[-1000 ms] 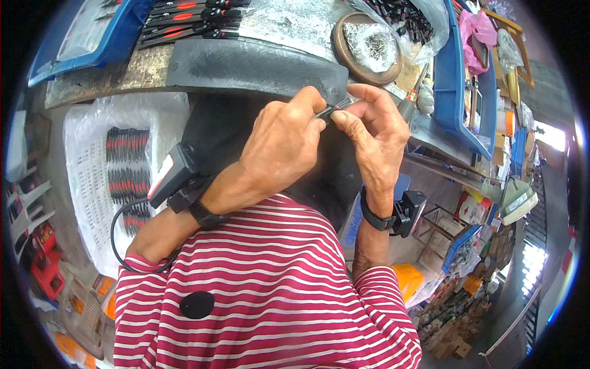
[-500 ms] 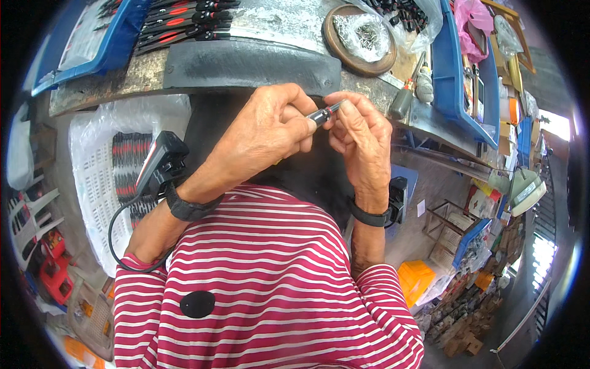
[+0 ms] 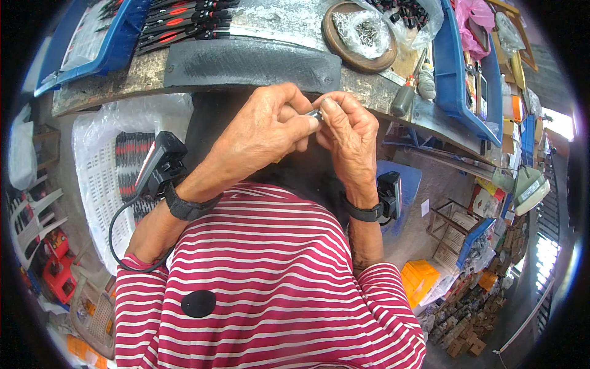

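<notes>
Just off the bench's front edge, my left hand (image 3: 265, 126) is closed with thumb and forefinger pinched on a small dark, slim piece (image 3: 316, 114). Fingers cover most of it, so its kind cannot be made out. My right hand (image 3: 349, 135) is closed at the piece's other end, its thumb and forefinger touching it and meeting the left fingertips. Right in front of both hands, a black curved pad (image 3: 252, 64) lines the edge of the worn bench (image 3: 117, 89).
Black-and-red slim tools (image 3: 184, 24) lie stacked on the bench beside a blue bin (image 3: 114, 52). To the right are a round wooden tray (image 3: 332, 37) holding a bag of small metal parts (image 3: 367, 35), a screwdriver (image 3: 402, 98) and another blue bin (image 3: 452, 92). A white basket (image 3: 98, 172) stands lower left.
My right hand has moved left, closer to my left hand. The dark piece, which showed a red mark between the hands, is now mostly covered by fingers.
</notes>
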Tool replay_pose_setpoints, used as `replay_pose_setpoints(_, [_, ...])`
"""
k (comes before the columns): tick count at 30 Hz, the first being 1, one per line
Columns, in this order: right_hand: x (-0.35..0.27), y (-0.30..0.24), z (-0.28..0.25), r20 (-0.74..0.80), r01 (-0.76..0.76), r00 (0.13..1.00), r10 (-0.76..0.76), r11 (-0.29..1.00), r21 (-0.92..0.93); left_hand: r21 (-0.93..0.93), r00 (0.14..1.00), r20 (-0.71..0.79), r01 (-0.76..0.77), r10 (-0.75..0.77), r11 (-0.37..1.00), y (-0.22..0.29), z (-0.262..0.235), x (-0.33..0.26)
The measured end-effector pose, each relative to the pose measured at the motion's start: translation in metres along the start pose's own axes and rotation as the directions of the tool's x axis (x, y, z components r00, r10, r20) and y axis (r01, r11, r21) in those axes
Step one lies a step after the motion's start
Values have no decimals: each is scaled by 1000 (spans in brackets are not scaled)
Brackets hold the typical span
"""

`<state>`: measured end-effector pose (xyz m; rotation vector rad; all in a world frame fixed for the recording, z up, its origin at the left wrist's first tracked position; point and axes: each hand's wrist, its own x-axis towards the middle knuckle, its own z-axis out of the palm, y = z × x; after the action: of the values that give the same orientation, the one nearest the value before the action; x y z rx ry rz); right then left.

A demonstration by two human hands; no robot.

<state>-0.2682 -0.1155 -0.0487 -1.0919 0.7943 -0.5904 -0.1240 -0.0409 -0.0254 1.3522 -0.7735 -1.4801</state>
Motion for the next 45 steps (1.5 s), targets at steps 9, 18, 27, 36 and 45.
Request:
replay_pose_setpoints(9, [3, 8, 1, -38, 77, 996, -77, 997, -10, -29, 999, -53, 3, -4, 1000, -2, 6, 3])
replay_pose_setpoints(18, [1, 8, 0, -37, 137, 990, -138, 990, -21, -190, 999, 3, 41, -41, 981, -5, 3, 5])
replay_pose_setpoints(27, [-1, 5, -4, -11, 161, 987, -160, 986, 53, -384, 966, 205, 228, -158, 895, -2, -1, 7])
replay_pose_setpoints(36, [3, -12, -7, 95, 16, 995, -29, 991, 130, -392, 967, 190, 235, -171, 890, 2, -2, 7])
replay_pose_setpoints(45, [4, -11, -7, 79, 49, 995, -56, 994, 96, -419, 968, 208, 219, -142, 881, 2, -3, 7])
